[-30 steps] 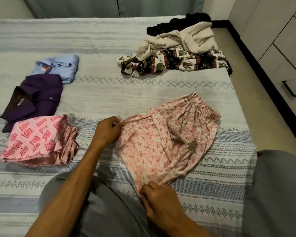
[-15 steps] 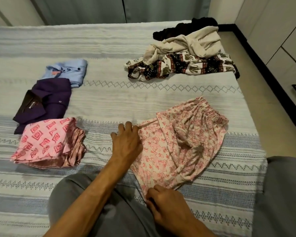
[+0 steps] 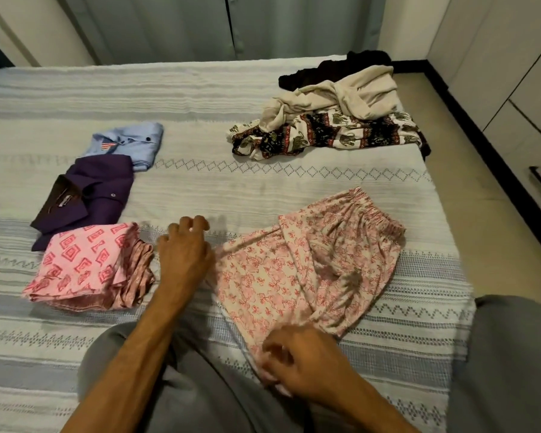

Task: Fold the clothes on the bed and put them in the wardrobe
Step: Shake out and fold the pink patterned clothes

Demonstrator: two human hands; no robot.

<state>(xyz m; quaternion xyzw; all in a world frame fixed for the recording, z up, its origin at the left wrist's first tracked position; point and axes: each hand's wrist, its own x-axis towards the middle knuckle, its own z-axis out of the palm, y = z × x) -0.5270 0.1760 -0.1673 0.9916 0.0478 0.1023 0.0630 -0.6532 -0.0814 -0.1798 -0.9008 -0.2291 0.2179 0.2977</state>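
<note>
Right grip [image 3: 297, 360] pinches the near corner of the pink floral shorts [image 3: 306, 270], fingers curled round the hem at the lower edge of the cloth. Left grip [image 3: 185, 254] hangs just beside the shorts' left edge with its fingers loosely bent and holding nothing; whether its heel touches the cloth I cannot tell.

These shorts are pale cream-pink with a small red flower print and a gathered elastic waistband at the far right end. They lie flat on the bed [image 3: 200, 189], folded lengthwise so one leg overlaps the other, with creases and shadowed folds across the right half. From the right grip the cloth runs away and to the right toward the waistband; from the left grip it lies to the right.

To the left of the left grip sits a folded pink garment [image 3: 82, 264] with a red square pattern. Beyond it lies a folded purple shirt [image 3: 91, 189], and past that a folded light blue shirt [image 3: 132, 145], each touching the next. Well apart, at the far right of the bed, is an unfolded heap: an elephant-print garment [image 3: 331, 135] with a beige garment [image 3: 350, 95] on it and a black garment [image 3: 331, 70] behind. Grey trouser legs [image 3: 185, 385] fill the near edge.
</note>
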